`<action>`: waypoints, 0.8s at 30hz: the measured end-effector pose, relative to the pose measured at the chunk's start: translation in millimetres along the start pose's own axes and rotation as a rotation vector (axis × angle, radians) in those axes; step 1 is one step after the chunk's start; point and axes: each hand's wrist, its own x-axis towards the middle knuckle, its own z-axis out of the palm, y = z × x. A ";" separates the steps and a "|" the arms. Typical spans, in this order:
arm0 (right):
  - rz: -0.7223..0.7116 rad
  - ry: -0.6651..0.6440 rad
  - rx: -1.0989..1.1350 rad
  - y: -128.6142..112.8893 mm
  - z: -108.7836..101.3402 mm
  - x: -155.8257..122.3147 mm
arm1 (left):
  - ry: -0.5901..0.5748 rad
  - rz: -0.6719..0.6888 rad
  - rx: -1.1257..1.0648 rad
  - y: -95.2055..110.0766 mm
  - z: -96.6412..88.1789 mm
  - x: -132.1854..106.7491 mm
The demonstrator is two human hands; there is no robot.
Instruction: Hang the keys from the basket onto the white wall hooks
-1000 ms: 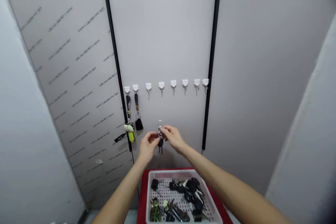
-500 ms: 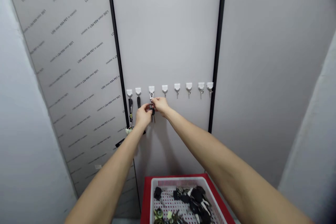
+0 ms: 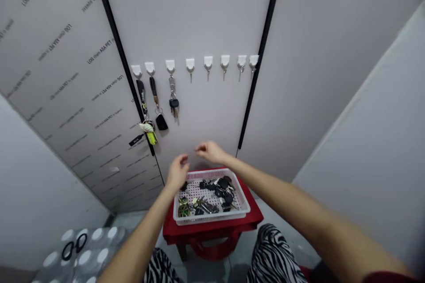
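My left hand point(image 3: 178, 171) is over the left rear corner of the white plastic basket point(image 3: 212, 218), with thumb and fingers apart and nothing in them. To its right, my right hand point(image 3: 211, 152) hovers above the basket's back rim. Its fingers are loosely curled and somewhat blurred, with a gap showing and nothing held. Inside the basket are several black-headed keys point(image 3: 224, 190) and a bunch of metal keys point(image 3: 207, 206). A key ring with a metal clip point(image 3: 173, 97) hangs from the third hook, with both hands clear of it.
A row of white hooks point(image 3: 190, 64) crosses the wall. A black strap keychain point(image 3: 153, 88) and a lanyard with a yellow-green fob point(image 3: 151, 136) hang at left. The basket stands on a red-covered stool point(image 3: 212, 233). Packed bottles point(image 3: 84, 256) stand at lower left.
Both hands have let go of the clip key ring, which now hangs from the third hook. They have come down toward the basket, and the view has tilted downward.
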 end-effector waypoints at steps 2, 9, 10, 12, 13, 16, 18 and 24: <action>0.065 -0.115 -0.103 23.4 21.2 -30.9 | -0.099 -0.006 0.111 -14.8 21.5 -22.4; 0.028 -0.180 -0.488 38.0 44.2 -73.9 | -0.321 0.091 0.379 -27.8 48.8 -46.1; 0.019 -0.183 -0.509 37.1 45.6 -74.8 | -0.332 0.097 0.392 -27.5 49.3 -46.5; 0.009 -0.183 -0.535 36.4 49.4 -75.6 | -0.344 0.104 0.409 -27.7 49.7 -46.9; 0.006 -0.179 -0.539 36.7 51.5 -75.7 | -0.343 0.102 0.414 -28.2 49.8 -46.9; -0.011 -0.151 -0.498 38.8 56.0 -74.9 | -0.336 0.092 0.404 -31.1 49.4 -46.4; 0.006 -0.126 -0.418 41.0 57.0 -73.6 | -0.344 0.076 0.359 -32.6 49.1 -46.2; 0.207 -0.077 0.144 45.4 66.5 -68.3 | -0.350 0.129 0.264 -29.6 50.0 -47.9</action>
